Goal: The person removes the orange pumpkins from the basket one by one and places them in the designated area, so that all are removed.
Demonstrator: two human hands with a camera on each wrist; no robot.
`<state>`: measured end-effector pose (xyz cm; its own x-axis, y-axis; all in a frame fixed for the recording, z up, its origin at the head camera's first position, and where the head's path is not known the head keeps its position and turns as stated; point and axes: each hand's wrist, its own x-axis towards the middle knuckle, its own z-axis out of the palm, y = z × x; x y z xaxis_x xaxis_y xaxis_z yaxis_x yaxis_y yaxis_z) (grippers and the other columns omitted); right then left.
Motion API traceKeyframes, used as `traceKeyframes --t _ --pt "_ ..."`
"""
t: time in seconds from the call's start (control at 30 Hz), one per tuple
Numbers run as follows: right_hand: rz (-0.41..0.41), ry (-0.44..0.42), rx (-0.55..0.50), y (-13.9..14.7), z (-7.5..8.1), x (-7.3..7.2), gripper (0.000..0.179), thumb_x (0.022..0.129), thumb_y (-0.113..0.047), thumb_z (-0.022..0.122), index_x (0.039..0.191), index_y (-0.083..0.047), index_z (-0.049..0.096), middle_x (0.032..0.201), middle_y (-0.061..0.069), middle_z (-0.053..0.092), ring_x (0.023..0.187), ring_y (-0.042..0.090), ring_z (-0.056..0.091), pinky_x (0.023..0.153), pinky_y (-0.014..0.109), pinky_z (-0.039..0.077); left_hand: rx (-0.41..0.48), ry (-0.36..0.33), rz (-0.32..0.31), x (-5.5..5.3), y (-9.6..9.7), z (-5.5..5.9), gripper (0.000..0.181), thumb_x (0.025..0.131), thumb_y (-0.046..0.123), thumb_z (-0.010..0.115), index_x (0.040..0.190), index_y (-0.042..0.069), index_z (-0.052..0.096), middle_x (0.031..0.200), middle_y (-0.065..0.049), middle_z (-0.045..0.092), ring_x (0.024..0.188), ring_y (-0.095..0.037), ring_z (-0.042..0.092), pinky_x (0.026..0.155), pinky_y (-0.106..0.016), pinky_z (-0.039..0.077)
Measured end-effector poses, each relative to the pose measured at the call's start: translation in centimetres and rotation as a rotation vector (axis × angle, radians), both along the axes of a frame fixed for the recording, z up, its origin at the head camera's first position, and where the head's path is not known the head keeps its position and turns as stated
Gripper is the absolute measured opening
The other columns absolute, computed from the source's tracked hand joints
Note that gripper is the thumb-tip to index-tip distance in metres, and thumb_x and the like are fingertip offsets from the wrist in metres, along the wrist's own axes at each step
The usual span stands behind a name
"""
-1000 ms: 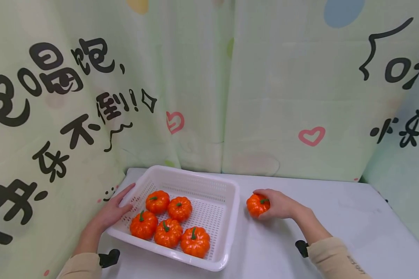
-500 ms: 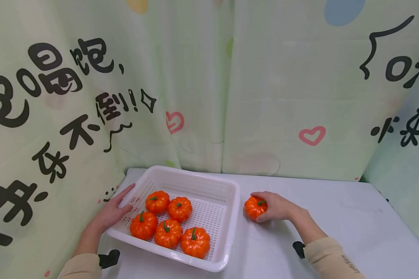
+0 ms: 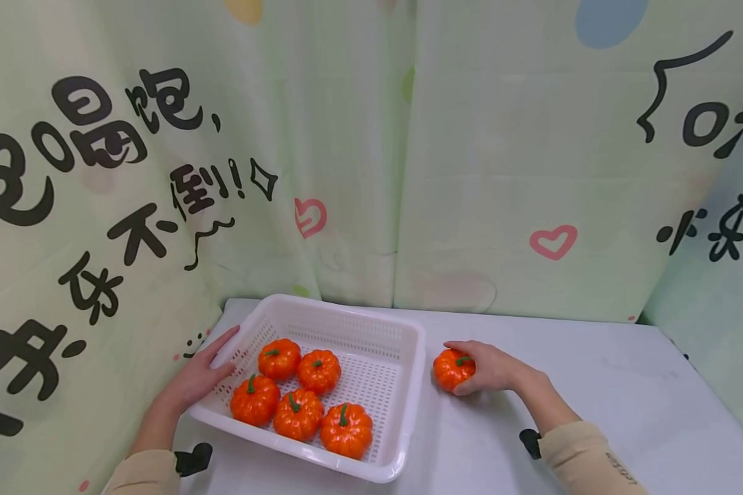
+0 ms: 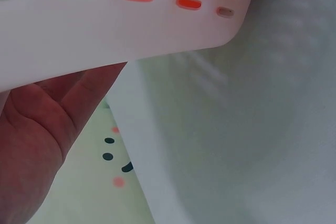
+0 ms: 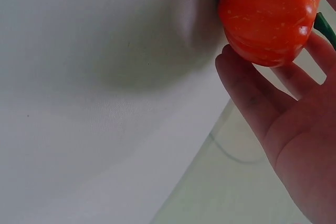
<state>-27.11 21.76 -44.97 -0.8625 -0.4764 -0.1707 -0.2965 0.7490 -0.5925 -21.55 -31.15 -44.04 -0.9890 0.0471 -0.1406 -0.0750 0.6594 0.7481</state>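
Observation:
A white plastic basket point(image 3: 405, 412) with perforated walls stands on the table, holding several small orange toy pumpkins point(image 3: 345, 430) with green stems. Along the basket's left rim lies my left hand point(image 3: 192, 378), fingers spread and fairly straight, the thumb reaching towards the basket. In the left wrist view the rim covers the fingertips. To the right of the basket, my right hand point(image 3: 492, 368) grips another toy pumpkin point(image 3: 452, 370) between thumb and fingers. In the right wrist view this pumpkin point(image 5: 268, 17) is close up, fingers around its side.
A white table point(image 3: 594, 385) carries everything and continues to the right of the right arm. A pale green printed curtain point(image 3: 470, 172) hangs behind the table and along both sides. Dark straps show at both wrists.
My right hand and its pumpkin have shifted slightly left and down, closer to the basket, and have kept nearly still over the last half second. My left hand and the basket have not moved.

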Motion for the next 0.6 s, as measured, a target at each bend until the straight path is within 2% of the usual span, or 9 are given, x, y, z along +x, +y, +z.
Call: traceKeyframes --t 0.13,0.27,0.4,0.6 --pt "-0.003 -0.013 -0.024 0.4 0.4 0.2 0.085 0.076 -0.024 0.086 0.149 -0.007 0.047 0.142 0.018 0.051 0.127 0.04 0.047 0.1 0.061 0.046 -0.002 -0.002 0.001 0.0 0.0 0.0 0.075 0.101 0.027 0.059 0.163 0.018 0.019 0.162 -0.03 0.016 0.14 -0.056 0.026 0.09 -0.058 0.054" --pt "-0.014 -0.018 -0.036 1.1 1.1 0.4 0.088 0.076 -0.026 0.086 0.152 -0.007 0.045 0.146 0.021 0.048 0.122 0.041 0.051 0.096 0.057 0.05 -0.007 -0.001 -0.005 -0.1 0.2 -0.1 0.075 0.102 0.027 0.059 0.163 0.017 0.018 0.161 -0.031 0.017 0.14 -0.056 0.026 0.092 -0.059 0.052" --pt "-0.016 0.002 -0.04 2.0 1.9 0.5 0.089 0.077 -0.026 0.086 0.153 -0.008 0.043 0.149 0.023 0.045 0.116 0.042 0.054 0.09 0.054 0.053 -0.016 0.005 -0.015 -0.1 0.3 0.0 0.074 0.102 0.027 0.059 0.163 0.015 0.018 0.161 -0.031 0.018 0.138 -0.056 0.028 0.093 -0.06 0.051" --pt "-0.012 0.048 -0.067 2.9 3.1 0.4 0.089 0.079 -0.026 0.085 0.154 -0.009 0.041 0.152 0.024 0.041 0.121 0.048 0.052 0.091 0.055 0.053 -0.016 0.009 -0.018 0.0 0.0 0.0 0.074 0.102 0.027 0.059 0.163 0.015 0.019 0.161 -0.031 0.018 0.138 -0.057 0.028 0.09 -0.058 0.054"
